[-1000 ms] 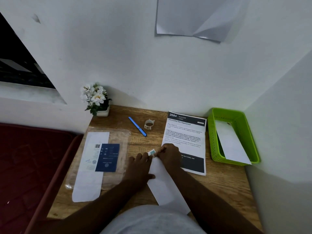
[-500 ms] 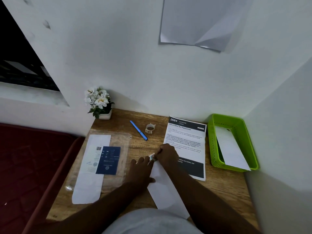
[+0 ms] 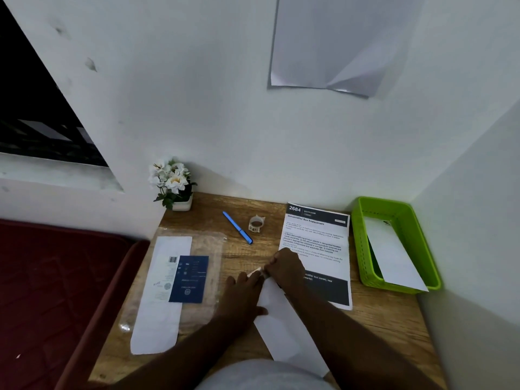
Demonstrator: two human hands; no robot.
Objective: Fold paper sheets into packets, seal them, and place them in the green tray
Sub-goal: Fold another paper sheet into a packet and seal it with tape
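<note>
Lying at a slant on the wooden table [image 3: 374, 327], the folded white paper packet [image 3: 284, 327] runs from the near edge up toward the middle of the tabletop, where both hands meet at its far tip. The left hand [image 3: 242, 294] rests flat on the packet's left side, fingers stretched forward and pressing it down. The right hand [image 3: 285, 267] is curled at the same tip, its fingers pinching a small pale strip of tape [image 3: 256, 273] that lies across the packet's end; the two hands touch each other there. How firmly the tape is stuck down cannot be told.

The green tray [image 3: 357, 249] stands at the right edge of the table against the wall, well apart from the hands, and a finished white packet [image 3: 394, 257] leans inside it, its near end sticking out over the tray's front rim. Between the tray and the hands lies a printed instruction sheet [image 3: 318, 235], its lower part partly covered by the right hand and forearm. Beyond the hands, a blue pen [image 3: 237, 228] lies at an angle beside a small tape roll [image 3: 256, 223]. At the table's far left corner stands a little pot of white flowers [image 3: 173, 182]. On the left side a clear plastic sleeve [image 3: 211, 249] holds a long white sheet [image 3: 160, 313] and a dark blue card [image 3: 189, 278].
</note>
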